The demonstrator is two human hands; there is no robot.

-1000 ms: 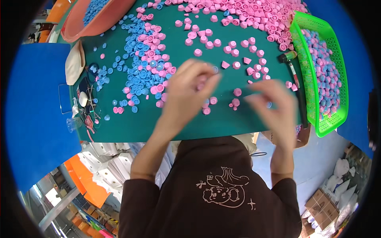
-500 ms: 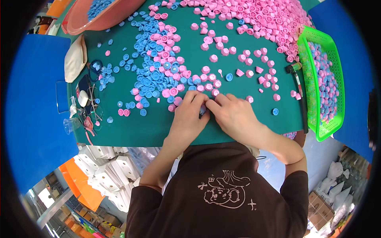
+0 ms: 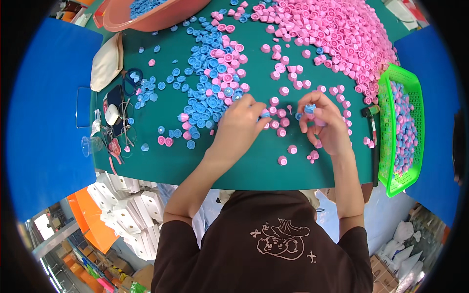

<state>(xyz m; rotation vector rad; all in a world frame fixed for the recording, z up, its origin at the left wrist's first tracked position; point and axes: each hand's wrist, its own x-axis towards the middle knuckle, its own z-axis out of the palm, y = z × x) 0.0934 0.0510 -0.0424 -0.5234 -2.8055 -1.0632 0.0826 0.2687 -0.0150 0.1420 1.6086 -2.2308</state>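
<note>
My left hand (image 3: 240, 122) is at the right edge of a heap of blue caps (image 3: 202, 108), its fingertips pinched on a small blue piece (image 3: 265, 113). Further right, my right hand (image 3: 330, 122) is raised above the table with curled fingers. Between its thumb and fingers sits a small two-part piece, with a blue cap (image 3: 309, 108) on top and pink below, partly hidden by the fingers. Loose pink cups (image 3: 284, 91) lie between and around both hands. Pink cups also mix into the right side of the blue heap.
A large pink heap (image 3: 342, 41) covers the far right. At the right edge stands a green basket (image 3: 387, 146) of pink-and-blue pieces, beside a marker (image 3: 373, 129). An orange basin (image 3: 117, 22) is far left. Glasses (image 3: 128, 129), a phone and a cloth pouch (image 3: 108, 61) lie left.
My hands were together near the table's front edge; now they are apart. The right moved right and lifted with a pink-and-blue piece, the left reaches slightly farther. The whole view has shifted.
</note>
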